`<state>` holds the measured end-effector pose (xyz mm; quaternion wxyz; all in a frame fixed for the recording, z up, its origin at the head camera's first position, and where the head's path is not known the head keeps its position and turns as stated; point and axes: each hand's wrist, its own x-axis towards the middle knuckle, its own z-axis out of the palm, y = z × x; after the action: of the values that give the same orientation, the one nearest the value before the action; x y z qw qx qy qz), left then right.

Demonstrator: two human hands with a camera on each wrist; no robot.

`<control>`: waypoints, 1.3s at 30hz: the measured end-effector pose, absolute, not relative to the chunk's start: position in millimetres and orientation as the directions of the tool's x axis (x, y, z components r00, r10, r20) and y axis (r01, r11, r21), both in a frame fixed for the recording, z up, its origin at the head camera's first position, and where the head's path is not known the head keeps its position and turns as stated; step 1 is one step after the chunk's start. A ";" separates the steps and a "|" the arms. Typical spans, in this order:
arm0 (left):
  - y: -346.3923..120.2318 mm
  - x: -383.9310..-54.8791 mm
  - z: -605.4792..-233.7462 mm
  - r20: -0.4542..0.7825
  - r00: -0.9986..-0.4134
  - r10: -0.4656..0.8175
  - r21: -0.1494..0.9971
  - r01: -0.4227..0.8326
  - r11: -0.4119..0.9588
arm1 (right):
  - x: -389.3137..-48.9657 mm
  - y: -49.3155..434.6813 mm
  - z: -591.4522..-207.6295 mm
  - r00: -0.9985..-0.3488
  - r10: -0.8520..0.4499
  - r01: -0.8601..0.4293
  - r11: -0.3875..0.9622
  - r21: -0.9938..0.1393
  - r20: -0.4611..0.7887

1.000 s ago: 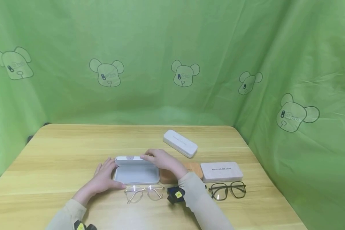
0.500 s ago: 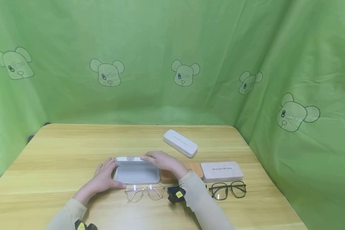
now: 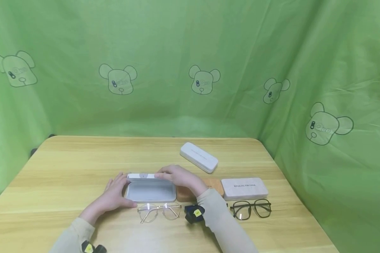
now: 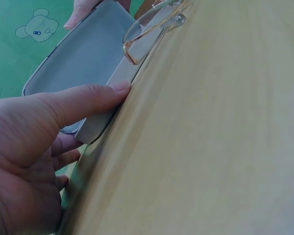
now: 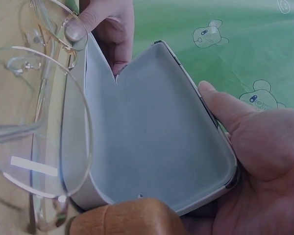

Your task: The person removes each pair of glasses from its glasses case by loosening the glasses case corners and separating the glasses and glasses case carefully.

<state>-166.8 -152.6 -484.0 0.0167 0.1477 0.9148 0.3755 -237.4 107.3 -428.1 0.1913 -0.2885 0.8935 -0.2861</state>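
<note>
An open white glasses case with a grey lining lies on the table, its lid raised partway at the back. My left hand holds the base at its left end, thumb along the front wall in the left wrist view. At the lid's right end my right hand grips the rim, thumb on the outer edge in the right wrist view. No glasses lie inside the case. Just in front rests a pair of thin gold-framed glasses, lenses near the left thumb tip.
An orange case touches the open case's right side, partly hidden by my right forearm. Farther right are a pale lettered case and black-framed glasses. Another white case lies angled behind. A green curtain surrounds the wooden table.
The case's lid has tipped down slightly under my right hand. My left hand stays at the base almost unmoved, and the glasses and other cases keep their places.
</note>
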 end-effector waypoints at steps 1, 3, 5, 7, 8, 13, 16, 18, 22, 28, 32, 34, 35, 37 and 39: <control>-152.7 -166.8 -483.9 0.079 -0.956 0.283 0.693 0.257 0.674 | -237.6 107.4 -428.0 -0.763 -0.621 -0.400 0.671 -0.624 -0.178; -152.5 -166.6 -483.5 0.077 -0.957 0.278 0.694 0.252 0.674 | -237.7 107.5 -428.0 -0.767 -0.616 -0.389 0.669 -0.633 -0.180; -152.3 -166.6 -483.5 0.078 -0.958 0.275 0.693 0.250 0.676 | -237.8 107.6 -428.1 -0.769 -0.614 -0.383 0.666 -0.640 -0.178; -152.2 -166.9 -483.4 0.081 -0.959 0.272 0.691 0.251 0.678 | -238.2 107.8 -428.6 -0.772 -0.611 -0.382 0.664 -0.643 -0.173; -152.1 -167.1 -483.5 0.082 -0.959 0.271 0.691 0.251 0.678 | -238.3 108.0 -428.8 -0.774 -0.609 -0.380 0.664 -0.644 -0.171; -152.0 -166.8 -482.4 0.082 -0.959 0.271 0.689 0.251 0.680 | -237.5 108.7 -428.7 -0.779 -0.600 -0.362 0.668 -0.650 -0.183; -152.0 -166.3 -481.3 0.072 -0.960 0.271 0.689 0.244 0.682 | -236.8 108.9 -427.9 -0.772 -0.606 -0.364 0.669 -0.648 -0.191; -152.1 -166.1 -481.4 0.063 -0.962 0.266 0.691 0.234 0.684 | -236.7 109.2 -427.2 -0.763 -0.617 -0.380 0.669 -0.638 -0.192; -152.1 -166.3 -482.4 0.055 -0.963 0.264 0.692 0.227 0.685 | -237.4 109.9 -427.5 -0.742 -0.643 -0.422 0.668 -0.612 -0.190; -151.5 -166.2 -482.7 0.067 -0.961 0.269 0.695 0.238 0.679 | -237.5 110.8 -428.4 -0.730 -0.659 -0.449 0.662 -0.600 -0.181; -151.0 -166.2 -482.2 0.067 -0.961 0.269 0.695 0.239 0.678 | -236.4 110.9 -428.9 -0.723 -0.671 -0.474 0.656 -0.588 -0.165; -150.8 -166.1 -481.1 0.065 -0.961 0.268 0.693 0.237 0.681 | -235.9 110.5 -429.1 -0.716 -0.682 -0.498 0.649 -0.575 -0.150; -150.8 -166.2 -480.8 0.064 -0.961 0.270 0.691 0.238 0.683 | -235.4 110.4 -428.8 -0.712 -0.687 -0.510 0.647 -0.567 -0.143; -150.7 -166.1 -480.1 0.061 -0.961 0.269 0.690 0.236 0.684 | -234.7 110.0 -428.8 -0.707 -0.696 -0.529 0.642 -0.555 -0.130; -150.7 -166.0 -479.5 0.060 -0.961 0.269 0.687 0.235 0.687 | -234.0 109.8 -428.4 -0.705 -0.699 -0.536 0.638 -0.553 -0.123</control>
<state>-166.0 -150.7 -479.5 0.0227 0.1372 0.9182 0.3710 -234.0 109.8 -428.4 0.1651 -0.3468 0.8899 -0.2461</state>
